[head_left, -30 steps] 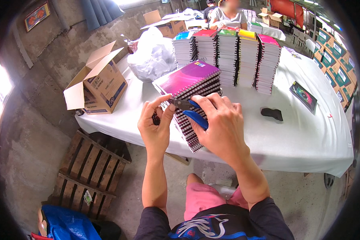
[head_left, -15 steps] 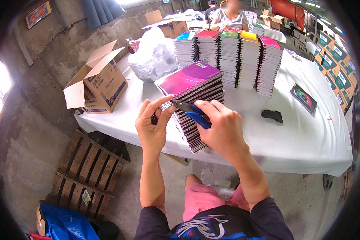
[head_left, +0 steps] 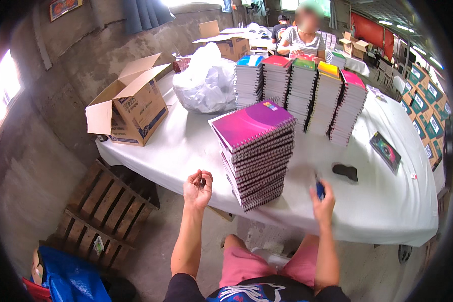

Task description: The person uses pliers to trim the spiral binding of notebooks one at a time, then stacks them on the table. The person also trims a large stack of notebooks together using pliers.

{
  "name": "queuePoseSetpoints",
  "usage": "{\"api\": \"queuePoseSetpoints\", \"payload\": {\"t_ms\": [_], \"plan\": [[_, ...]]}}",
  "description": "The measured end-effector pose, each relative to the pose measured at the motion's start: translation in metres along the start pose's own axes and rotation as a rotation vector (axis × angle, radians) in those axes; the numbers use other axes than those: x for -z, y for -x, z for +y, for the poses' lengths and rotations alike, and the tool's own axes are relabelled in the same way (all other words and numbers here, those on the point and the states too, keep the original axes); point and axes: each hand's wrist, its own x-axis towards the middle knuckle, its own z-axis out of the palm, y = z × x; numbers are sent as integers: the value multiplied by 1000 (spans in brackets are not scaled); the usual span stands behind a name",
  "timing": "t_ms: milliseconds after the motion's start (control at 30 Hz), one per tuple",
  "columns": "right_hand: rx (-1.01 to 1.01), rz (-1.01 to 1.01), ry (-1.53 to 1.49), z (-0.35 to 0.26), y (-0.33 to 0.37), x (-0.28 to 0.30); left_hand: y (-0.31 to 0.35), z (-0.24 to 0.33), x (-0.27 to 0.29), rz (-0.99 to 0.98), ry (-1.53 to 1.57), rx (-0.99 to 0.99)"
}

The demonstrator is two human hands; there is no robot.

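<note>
Right of the purple notebook stack point(head_left: 257, 158), I saw the right hand point(head_left: 324, 204) wrapped around blue-handled pliers point(head_left: 320, 190) above the white table point(head_left: 151, 157). On the other side, the left hand point(head_left: 197, 193) curled palm-up around small dark pieces point(head_left: 201, 182). 5 more notebook stacks point(head_left: 302, 88) stood behind.

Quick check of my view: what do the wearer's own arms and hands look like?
Both the left hand and the right hand are bare, with no gloves visible. The forearms are uncovered too, and I see no watch on either wrist, though the right one is slightly blurred. Dark short sleeves cover the upper arms.
</note>
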Motion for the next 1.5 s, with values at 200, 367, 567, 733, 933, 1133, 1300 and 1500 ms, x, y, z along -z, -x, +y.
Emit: {"api": "queuePoseSetpoints", "payload": {"t_ms": [200,367,567,733,933,1133,1300,1500], "plan": [[375,-133,583,2,39,-10,-74,-3,-45,50,-262,-253],[501,-120,550,7,40,-8,-153,36,-168,-335,-546,-721],[576,-168,499,12,38,-11,-302,112,-263,-153,-1489,-1534],[583,-175,540,10,37,-10,-338,109,-254,-269,-1474,-664],[576,-194,610,16,45,-5,-269,73,-254,-457,-1305,-1186],[560,-155,561,27,50,-12,-90,15,-246,-1419,-1498,-1001],[630,-102,461,21,44,-12,23,-63,-202,-1527,-1999,-1030],[605,-80,232,19,42,-4,11,-67,-149,-1105,-2029,-1034]]}}
